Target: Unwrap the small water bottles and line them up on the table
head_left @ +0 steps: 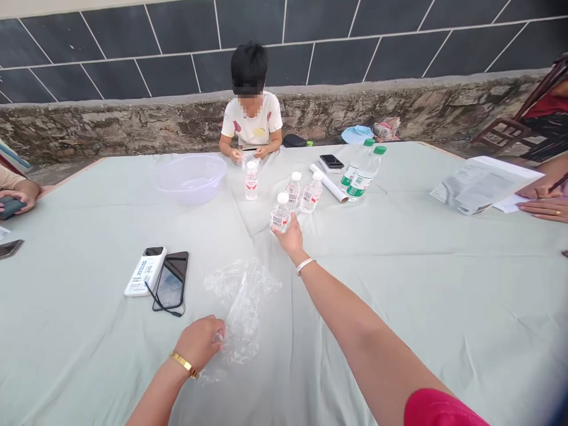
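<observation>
My right hand (pixel 290 236) reaches forward with its fingers around the lower part of a small water bottle (pixel 280 216), clear with a white cap. Two more small bottles, one right behind (pixel 293 188) and one to the right (pixel 311 194), stand beside it. My left hand (pixel 202 340) is closed on the edge of a crumpled clear plastic bag (pixel 244 313), which lies spread on the table before me. Another small bottle (pixel 251 181) stands farther off, in front of a seated person (pixel 252 121) whose hands hold some clear plastic.
A pale basin (pixel 190 180) stands at the back left. A white power bank (pixel 146 272) and a phone (pixel 171 280) lie left. Two green-capped bottles (pixel 362 177), a roll (pixel 329 183) and a phone (pixel 332 161) are back right. Papers (pixel 483 183) and people's hands occupy the sides.
</observation>
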